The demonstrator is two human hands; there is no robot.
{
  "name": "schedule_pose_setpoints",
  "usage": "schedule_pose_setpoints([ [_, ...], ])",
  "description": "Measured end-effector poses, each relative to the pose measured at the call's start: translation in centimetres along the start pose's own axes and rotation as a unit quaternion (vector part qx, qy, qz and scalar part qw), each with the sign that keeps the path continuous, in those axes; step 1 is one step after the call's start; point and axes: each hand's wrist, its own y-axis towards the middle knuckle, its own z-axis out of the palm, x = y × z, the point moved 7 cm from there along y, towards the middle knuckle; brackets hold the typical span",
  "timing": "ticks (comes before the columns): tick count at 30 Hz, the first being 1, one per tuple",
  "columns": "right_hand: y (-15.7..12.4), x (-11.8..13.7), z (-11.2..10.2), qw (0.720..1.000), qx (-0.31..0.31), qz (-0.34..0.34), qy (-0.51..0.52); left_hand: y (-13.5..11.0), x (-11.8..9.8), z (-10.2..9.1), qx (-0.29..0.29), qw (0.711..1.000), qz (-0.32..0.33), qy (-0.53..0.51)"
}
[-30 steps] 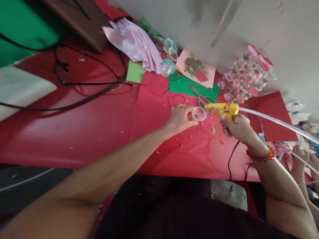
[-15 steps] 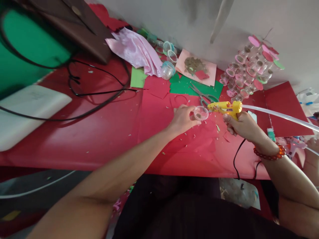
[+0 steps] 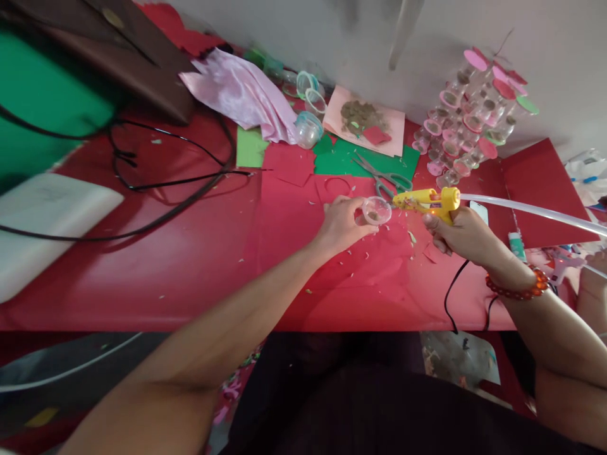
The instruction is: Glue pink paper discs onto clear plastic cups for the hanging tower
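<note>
Left hand (image 3: 342, 222), frame centre: gripping clear plastic cup (image 3: 377, 212). Right hand (image 3: 462, 237), right of centre: gripping yellow glue gun (image 3: 420, 198), nozzle just beside cup. Scissors (image 3: 380, 177) above. Red tabletop (image 3: 190, 278): room between left forearm (image 3: 265, 303) and black cable (image 3: 95, 239); front edge across lower frame.

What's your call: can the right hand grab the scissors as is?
Probably not: the right hand is wrapped around the yellow glue gun. With that put down, the way looks free; the scissors lie close by.

Soft glare on red tabletop (image 3: 199, 262)
</note>
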Motion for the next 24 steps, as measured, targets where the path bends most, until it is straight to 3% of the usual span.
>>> schedule_pose_setpoints([
  [24,-1.2,-0.9,0.2,1.000,0.010,0.029,-0.003,0.0,0.2,0.0,-0.003,1.000,0.002,0.000],
])
